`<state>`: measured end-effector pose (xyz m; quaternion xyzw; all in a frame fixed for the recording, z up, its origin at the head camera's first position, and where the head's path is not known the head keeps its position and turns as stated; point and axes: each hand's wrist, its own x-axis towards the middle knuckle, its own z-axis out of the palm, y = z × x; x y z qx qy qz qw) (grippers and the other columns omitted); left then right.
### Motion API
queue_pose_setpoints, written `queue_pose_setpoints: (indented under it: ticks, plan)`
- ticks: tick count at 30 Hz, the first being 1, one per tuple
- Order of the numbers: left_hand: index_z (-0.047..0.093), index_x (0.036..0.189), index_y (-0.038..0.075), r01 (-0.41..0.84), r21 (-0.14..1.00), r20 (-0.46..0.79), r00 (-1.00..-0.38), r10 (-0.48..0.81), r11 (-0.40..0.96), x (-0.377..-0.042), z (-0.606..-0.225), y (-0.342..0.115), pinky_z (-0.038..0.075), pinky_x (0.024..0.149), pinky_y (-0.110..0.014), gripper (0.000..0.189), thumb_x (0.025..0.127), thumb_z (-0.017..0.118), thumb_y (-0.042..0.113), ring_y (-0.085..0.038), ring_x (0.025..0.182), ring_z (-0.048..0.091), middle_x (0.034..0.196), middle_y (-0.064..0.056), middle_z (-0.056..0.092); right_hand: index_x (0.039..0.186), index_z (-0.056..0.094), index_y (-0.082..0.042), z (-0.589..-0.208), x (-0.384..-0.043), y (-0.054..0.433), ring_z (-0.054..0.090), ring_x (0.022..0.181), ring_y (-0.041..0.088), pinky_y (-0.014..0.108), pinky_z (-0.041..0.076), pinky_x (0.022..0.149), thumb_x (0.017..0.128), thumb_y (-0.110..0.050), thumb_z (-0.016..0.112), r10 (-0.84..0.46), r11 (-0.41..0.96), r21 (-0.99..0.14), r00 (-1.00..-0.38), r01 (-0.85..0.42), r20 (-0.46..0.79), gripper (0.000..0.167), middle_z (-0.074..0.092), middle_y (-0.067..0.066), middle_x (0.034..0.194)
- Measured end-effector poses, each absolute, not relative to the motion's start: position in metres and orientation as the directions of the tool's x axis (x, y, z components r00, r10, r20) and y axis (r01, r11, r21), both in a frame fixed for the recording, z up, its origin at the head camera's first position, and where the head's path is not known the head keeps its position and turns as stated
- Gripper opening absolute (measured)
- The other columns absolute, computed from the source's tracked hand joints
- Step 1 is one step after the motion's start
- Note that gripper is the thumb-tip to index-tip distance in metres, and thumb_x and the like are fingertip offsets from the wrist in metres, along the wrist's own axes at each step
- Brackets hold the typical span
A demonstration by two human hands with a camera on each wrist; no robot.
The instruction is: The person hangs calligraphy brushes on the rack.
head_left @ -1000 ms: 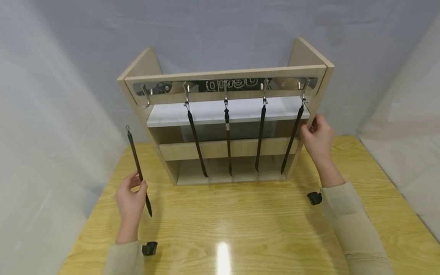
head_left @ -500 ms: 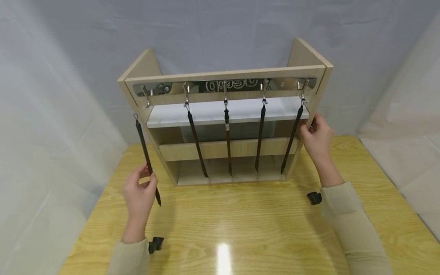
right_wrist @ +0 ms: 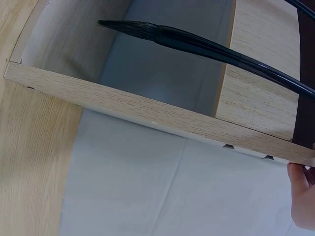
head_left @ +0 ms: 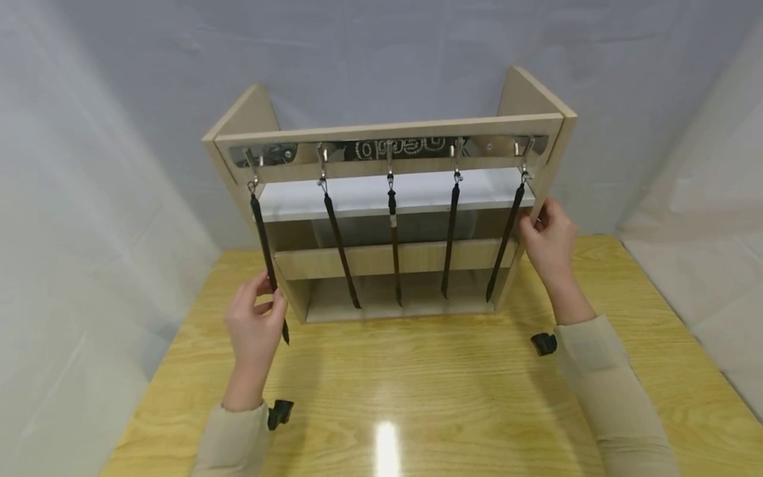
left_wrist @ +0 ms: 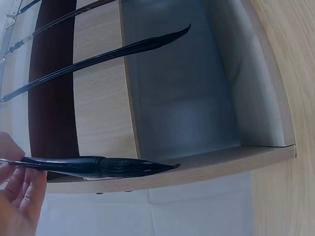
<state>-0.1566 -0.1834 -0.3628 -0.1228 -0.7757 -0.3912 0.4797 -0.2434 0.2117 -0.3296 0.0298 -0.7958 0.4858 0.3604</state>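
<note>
My left hand [head_left: 256,324] pinches a dark calligraphy brush [head_left: 263,235] by its lower handle, bristle tip downward. The brush's top loop is right at the leftmost hook [head_left: 253,169]; whether it sits on the hook, I cannot tell. In the left wrist view the bristles [left_wrist: 140,167] point away from the fingers. Several more brushes hang by loops from the other hooks, among them a brush [head_left: 340,248] second from left and one [head_left: 505,242] at the far right. With my right hand [head_left: 550,242] I grip the right side panel [right_wrist: 147,110] of the wooden shelf rack.
The rack carries a shiny metal hook strip [head_left: 387,148] across its front, with a white shelf [head_left: 357,197] and a lower crossboard [head_left: 369,260] behind the brushes. It stands on a yellow wood-grain table [head_left: 453,384]. Pale cloth [head_left: 381,59] hangs behind and at both sides.
My left hand has carried the brush up and to the right, bringing its loop from left of the rack to the leftmost hook. My right hand stays on the side panel.
</note>
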Motion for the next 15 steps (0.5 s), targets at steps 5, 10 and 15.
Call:
queue_pose_setpoints:
  ticks: [5, 10, 15]
  plan:
    - [0.059, 0.093, -0.014, 0.553, 0.49, 0.837, -0.515, -0.185, 0.674, -0.1567, -0.3644, -0.1853, 0.042, 0.059, -0.003, 0.026, 0.068, 0.056, -0.018, -0.03, 0.066, 0.059, 0.078, -0.022, 0.059, 0.101, 0.055, 0.012, -0.3307, -0.2446, 0.2114, 0.059, 0.09, 0.03, 0.02, 0.048, 0.074, 0.078, 0.004, 0.053, 0.309, 0.515, -0.756, -0.736, -0.403, 0.603, 0.024, 0.06, 0.025, 0.093]
    - [0.06, 0.093, -0.013, 0.547, 0.51, 0.83, -0.514, -0.214, 0.664, -0.1578, -0.3651, -0.1857, 0.041, 0.059, -0.002, 0.026, 0.068, 0.055, -0.018, -0.032, 0.066, 0.059, 0.078, -0.022, 0.059, 0.102, 0.056, 0.012, -0.3309, -0.2453, 0.2116, 0.059, 0.087, 0.026, 0.018, 0.048, 0.073, 0.078, 0.004, 0.053, 0.312, 0.521, -0.752, -0.729, -0.405, 0.609, 0.025, 0.06, 0.024, 0.093]
    - [0.059, 0.093, -0.014, 0.544, 0.515, 0.83, -0.511, -0.224, 0.662, -0.1585, -0.3662, -0.1858, 0.041, 0.059, -0.001, 0.025, 0.068, 0.055, -0.017, -0.034, 0.066, 0.058, 0.078, -0.022, 0.059, 0.102, 0.056, 0.012, -0.3296, -0.2438, 0.2104, 0.058, 0.085, 0.021, 0.015, 0.047, 0.072, 0.078, 0.005, 0.054, 0.312, 0.518, -0.757, -0.736, -0.399, 0.601, 0.025, 0.06, 0.023, 0.092]
